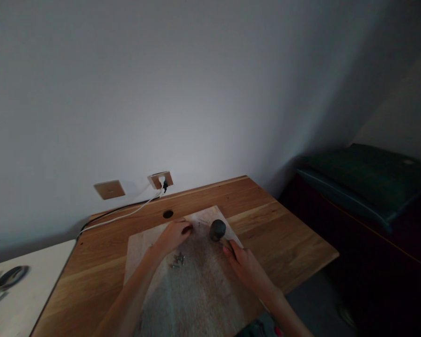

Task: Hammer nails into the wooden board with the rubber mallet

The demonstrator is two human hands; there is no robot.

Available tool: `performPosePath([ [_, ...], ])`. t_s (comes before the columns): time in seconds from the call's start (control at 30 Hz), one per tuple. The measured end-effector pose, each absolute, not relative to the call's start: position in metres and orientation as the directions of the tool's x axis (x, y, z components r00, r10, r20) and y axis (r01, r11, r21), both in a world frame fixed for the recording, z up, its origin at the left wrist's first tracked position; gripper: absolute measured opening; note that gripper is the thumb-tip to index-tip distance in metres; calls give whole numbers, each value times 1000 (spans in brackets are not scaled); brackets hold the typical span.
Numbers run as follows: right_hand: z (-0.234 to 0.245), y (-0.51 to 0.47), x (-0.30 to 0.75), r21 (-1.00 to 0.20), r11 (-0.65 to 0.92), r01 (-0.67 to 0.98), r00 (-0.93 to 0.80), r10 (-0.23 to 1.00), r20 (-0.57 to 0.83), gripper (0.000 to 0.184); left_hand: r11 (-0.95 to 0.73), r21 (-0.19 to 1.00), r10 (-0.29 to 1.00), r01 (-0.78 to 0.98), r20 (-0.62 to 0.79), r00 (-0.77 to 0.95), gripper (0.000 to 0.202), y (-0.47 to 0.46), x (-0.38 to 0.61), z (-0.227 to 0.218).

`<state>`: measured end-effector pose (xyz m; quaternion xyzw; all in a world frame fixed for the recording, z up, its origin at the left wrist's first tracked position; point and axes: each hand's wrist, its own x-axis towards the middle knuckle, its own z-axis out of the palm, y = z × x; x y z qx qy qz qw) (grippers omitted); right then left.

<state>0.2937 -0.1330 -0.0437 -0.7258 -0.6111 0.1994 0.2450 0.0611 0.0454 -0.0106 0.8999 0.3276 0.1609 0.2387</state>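
Note:
My right hand is wrapped round the handle of a mallet with a dark, rounded head. The mallet's head is over the right side of a pale wooden board. Toward the board's far edge, my left hand has its fingers curled together low at the surface. Whatever those fingertips pinch, if anything, is too small to make out. A little pile of metal screws or nails lies on the board, just nearer to me than my left hand. A few tiny dark marks or bits show on the board between the two hands.
The board lies on a wooden desk with a round cable hole. White and black cables run along the back to a wall socket. A white surface adjoins at left, holding a dark roundish item. Dark green bedding is at right.

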Motion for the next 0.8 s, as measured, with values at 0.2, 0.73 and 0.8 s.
performPosePath([
  [0.2, -43, -133, 292, -612, -139, 779, 182, 983, 9, 41, -676, 516, 661, 527, 107, 743, 24, 46, 55, -9],
  [0.73, -24, -131, 286, -660, -136, 739, 181, 984, 0, 30, -584, 638, 771, 502, 241, 590, 29, 44, 65, -37],
  [0.8, -19, -125, 283, -668, -116, 735, 162, 987, 6, 29, -556, 669, 789, 493, 236, 568, 36, 46, 65, -38],
])
